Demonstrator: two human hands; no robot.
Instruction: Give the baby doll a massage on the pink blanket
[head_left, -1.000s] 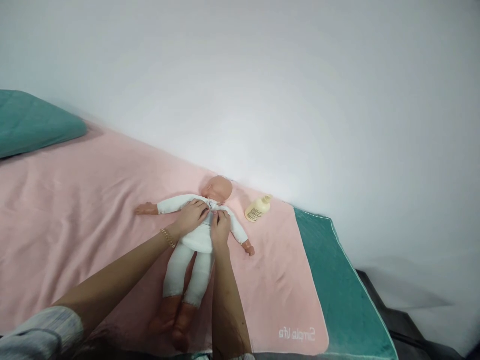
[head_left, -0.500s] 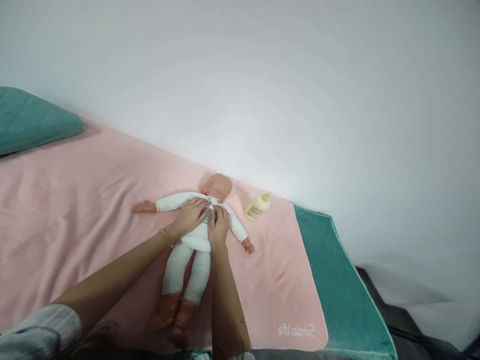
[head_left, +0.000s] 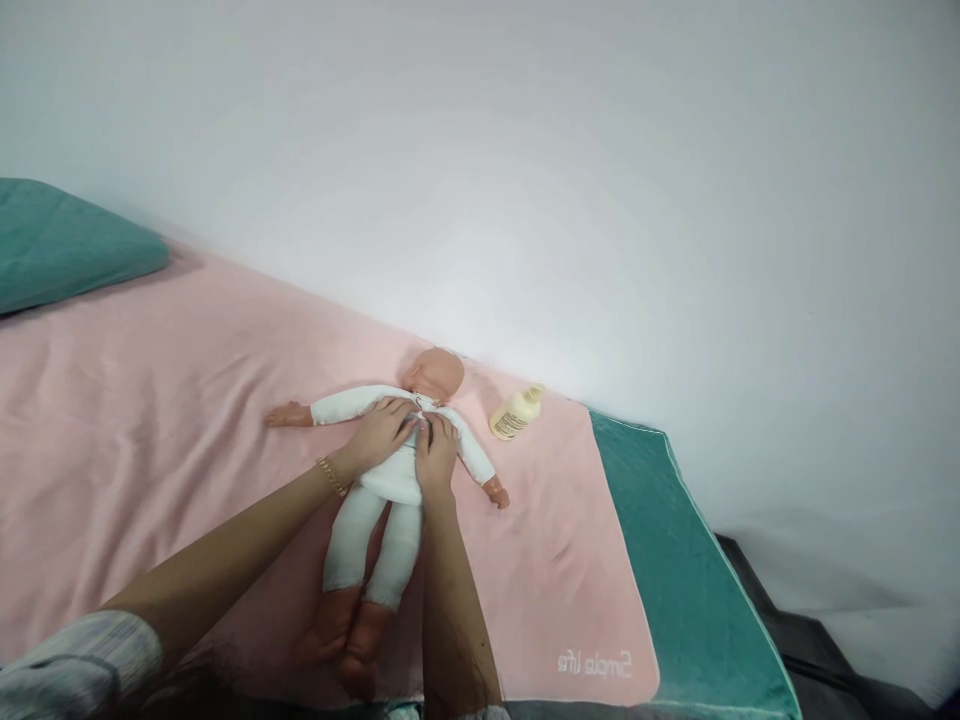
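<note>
A baby doll [head_left: 391, 478] in a white top and white leggings lies stretched out, its arms spread and its bare head toward the wall. My left hand [head_left: 380, 437] rests flat on the left side of the doll's upper body, fingers extended. On the other side lies my right hand [head_left: 437, 450], its fingers stretched toward the doll's shoulder and the thumb near the middle. Between my two hands, a small tie shows at the top's neck opening, with a dark gap below it. My palms hide part of the torso.
A pale yellow bottle [head_left: 517, 413] leans to the right of the doll. Under both is a pink blanket [head_left: 540, 560] with mirrored lettering, over a green sheet [head_left: 667, 540]. A green pillow [head_left: 71, 240] is at the far left. A white wall [head_left: 480, 180] rises behind.
</note>
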